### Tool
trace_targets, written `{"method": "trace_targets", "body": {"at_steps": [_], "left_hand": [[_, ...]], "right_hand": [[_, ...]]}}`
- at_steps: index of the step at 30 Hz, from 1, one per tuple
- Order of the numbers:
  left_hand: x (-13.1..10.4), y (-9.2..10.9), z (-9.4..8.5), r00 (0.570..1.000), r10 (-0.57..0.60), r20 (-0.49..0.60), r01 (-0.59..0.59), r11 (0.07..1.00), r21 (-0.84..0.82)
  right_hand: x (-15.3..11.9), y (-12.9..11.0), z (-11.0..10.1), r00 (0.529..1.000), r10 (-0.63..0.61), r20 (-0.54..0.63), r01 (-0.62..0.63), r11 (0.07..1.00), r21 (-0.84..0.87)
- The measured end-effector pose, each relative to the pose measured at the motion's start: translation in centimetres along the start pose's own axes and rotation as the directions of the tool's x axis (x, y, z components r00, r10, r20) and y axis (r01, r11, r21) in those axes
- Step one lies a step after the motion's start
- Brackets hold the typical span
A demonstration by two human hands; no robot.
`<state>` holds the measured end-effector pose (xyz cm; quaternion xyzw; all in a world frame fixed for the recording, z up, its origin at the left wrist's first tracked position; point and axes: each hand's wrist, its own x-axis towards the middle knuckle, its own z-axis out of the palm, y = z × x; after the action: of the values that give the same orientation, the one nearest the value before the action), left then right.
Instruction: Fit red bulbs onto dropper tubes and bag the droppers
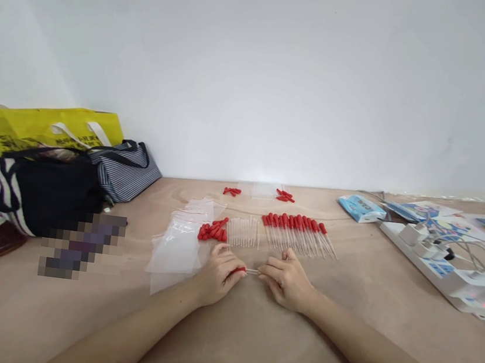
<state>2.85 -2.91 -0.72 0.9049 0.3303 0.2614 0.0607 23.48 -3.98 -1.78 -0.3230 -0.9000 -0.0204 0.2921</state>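
My left hand (221,274) is closed on a red rubber bulb (238,270) near the table's middle. From the bulb a thin clear tube (252,271) runs to the right, its other end pinched by my right hand (280,279). Just beyond my left hand lie a pile of loose red bulbs (213,230) and a row of clear tubes (242,231). Beyond my right hand, several droppers with red bulbs (300,233) lie side by side, bulbs away from me. Clear plastic bags (179,244) lie flat left of the bulb pile.
Small red bulb groups (232,191) (285,196) lie near the wall. At left stand a black bag (55,194), a striped bag (126,170) and a yellow bag (45,128). At right are a blue tissue pack (361,209) and a power strip (439,267) with cables.
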Motion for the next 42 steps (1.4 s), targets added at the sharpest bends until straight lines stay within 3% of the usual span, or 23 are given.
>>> {"method": "trace_targets", "body": {"at_steps": [5, 15, 24, 27, 29, 31, 34, 37, 39, 42], "left_hand": [[0.1, 0.3, 0.0, 0.998, 0.056, -0.014, -0.056, 0.998, 0.009], [0.1, 0.5, 0.0, 0.996, 0.095, 0.002, -0.095, 0.995, 0.025], [0.1, -0.7, -0.7, 0.999, 0.022, -0.049, -0.02, 0.998, 0.052], [-0.1, -1.0, -0.6, 0.988, -0.101, -0.115, 0.102, 0.995, 0.002], [-0.1, -1.1, -0.5, 0.965, -0.223, -0.141, 0.217, 0.974, -0.059], [-0.1, -1.1, -0.4, 0.96, -0.271, -0.074, 0.264, 0.96, -0.09], [0.0, -1.0, -0.4, 0.978, -0.2, 0.065, 0.203, 0.978, -0.053], [0.2, -0.9, -0.6, 0.98, -0.17, 0.101, 0.174, 0.984, -0.035], [0.2, -0.9, -0.6, 0.978, -0.179, 0.108, 0.184, 0.982, -0.041], [0.2, -1.0, -0.6, 0.976, -0.186, 0.112, 0.192, 0.98, -0.046]], "right_hand": [[0.0, -0.4, 0.6, 0.999, 0.018, -0.044, -0.017, 1.0, 0.009], [0.6, -0.8, 1.2, 0.999, 0.052, 0.012, -0.052, 0.997, 0.057], [0.9, -0.8, -0.7, 0.991, 0.104, 0.088, -0.099, 0.993, -0.065], [0.5, -0.2, -0.8, 0.976, 0.196, 0.093, -0.191, 0.979, -0.066], [0.4, 0.7, -0.6, 0.943, 0.328, 0.051, -0.327, 0.944, -0.035], [0.5, 2.0, -0.3, 0.876, 0.482, -0.014, -0.482, 0.876, 0.011], [1.2, 3.7, 0.1, 0.739, 0.665, -0.108, -0.667, 0.745, 0.027], [2.6, 4.8, 0.3, 0.63, 0.756, -0.178, -0.772, 0.634, -0.04], [3.3, 5.1, 0.5, 0.589, 0.783, -0.199, -0.807, 0.582, -0.097], [3.9, 5.5, 0.9, 0.57, 0.799, -0.191, -0.821, 0.542, -0.18]]}}
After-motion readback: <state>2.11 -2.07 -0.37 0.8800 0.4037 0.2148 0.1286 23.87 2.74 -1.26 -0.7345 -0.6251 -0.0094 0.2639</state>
